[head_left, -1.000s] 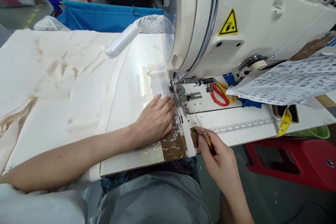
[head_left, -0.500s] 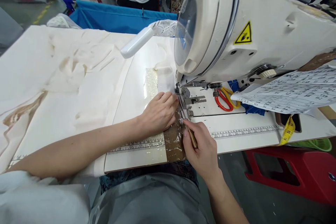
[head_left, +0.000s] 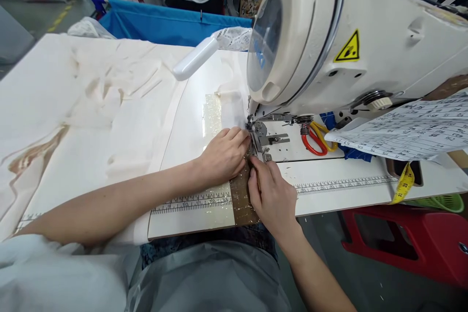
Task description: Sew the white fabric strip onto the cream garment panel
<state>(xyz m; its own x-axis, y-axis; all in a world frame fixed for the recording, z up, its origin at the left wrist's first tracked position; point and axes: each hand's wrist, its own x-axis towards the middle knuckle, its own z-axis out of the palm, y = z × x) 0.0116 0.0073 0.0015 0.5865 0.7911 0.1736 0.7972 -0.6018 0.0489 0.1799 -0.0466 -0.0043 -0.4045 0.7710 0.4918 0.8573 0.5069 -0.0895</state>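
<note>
Scissors (head_left: 314, 139) lie beside sewing machine (head_left: 351, 39), behind hands (head_left: 248, 170).

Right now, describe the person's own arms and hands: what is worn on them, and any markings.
Both forearms are bare from elbow to wrist. The left hand and right hand wear no gloves, and no rings, watch or bracelet show. A pale grey-white sleeve covers the left upper arm at the bottom left corner. The right upper arm is out of view. No markings are visible.
</note>
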